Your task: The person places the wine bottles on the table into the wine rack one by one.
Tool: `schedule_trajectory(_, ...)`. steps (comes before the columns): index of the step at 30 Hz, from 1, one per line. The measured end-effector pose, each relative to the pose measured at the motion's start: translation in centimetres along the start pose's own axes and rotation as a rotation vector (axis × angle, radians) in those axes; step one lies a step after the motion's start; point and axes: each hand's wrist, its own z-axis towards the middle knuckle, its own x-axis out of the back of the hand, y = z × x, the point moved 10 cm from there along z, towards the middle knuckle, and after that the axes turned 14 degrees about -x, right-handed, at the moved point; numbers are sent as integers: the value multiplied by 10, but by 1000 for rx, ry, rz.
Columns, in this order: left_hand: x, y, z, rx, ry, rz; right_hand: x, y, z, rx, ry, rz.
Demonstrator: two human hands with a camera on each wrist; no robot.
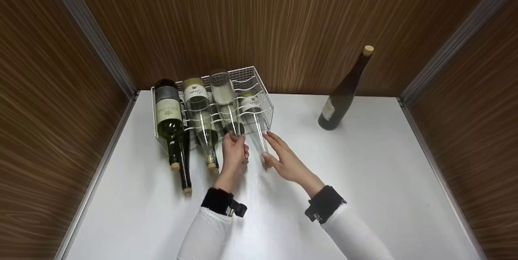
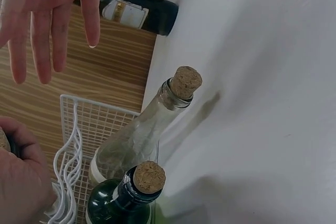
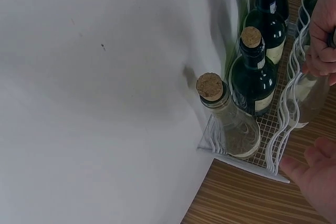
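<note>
My left hand [image 1: 235,150] grips the neck of a clear wine bottle [image 1: 225,96], which lies in the upper row of a white wire wine rack [image 1: 265,100]. A cork end shows inside that hand [image 2: 23,177] in the left wrist view. My right hand [image 1: 289,163] is spread, fingers extended, beside the rack's right front. Nearest to it lies another clear corked bottle [image 1: 257,126] in the lower row; in the right wrist view a fingertip of the right hand [image 3: 315,177] is at the rack's corner, and whether it touches I cannot tell.
A dark green labelled bottle [image 1: 169,110] and a clear corked bottle [image 1: 199,116] lie on the rack's upper left. Below them, dark bottle necks [image 1: 185,171] stick out forward. One dark corked bottle [image 1: 342,98] stands upright at the back right, near the wooden wall [image 1: 307,29].
</note>
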Motion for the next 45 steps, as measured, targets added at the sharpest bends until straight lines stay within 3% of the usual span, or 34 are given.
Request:
schedule_trajectory(4,-2,0,1,5,-9,18,0,0,0,10,9,4)
schedule_trajectory(12,-7,-1,0,39,-32,-97,1,0,-1,0,5,6)
schedule_trajectory(17,-12,3,0,16,-96,-143,2,0,-1,3,9,16)
schedule_trajectory(23,-11,7,0,-40,-135,-52,1,1,-2,3,12,17)
schedule_trajectory(31,-1,7,-3,-19,-52,52,2,-1,-2,23,27,33)
schedule_trajectory(34,0,7,-3,-23,-51,72,2,0,-2,18,23,36)
schedule_trajectory(41,-4,-1,-10,63,-122,-123,2,3,-4,-6,21,26)
schedule_trajectory(45,-5,1,-15,61,-160,-196,4,4,-6,-15,23,7)
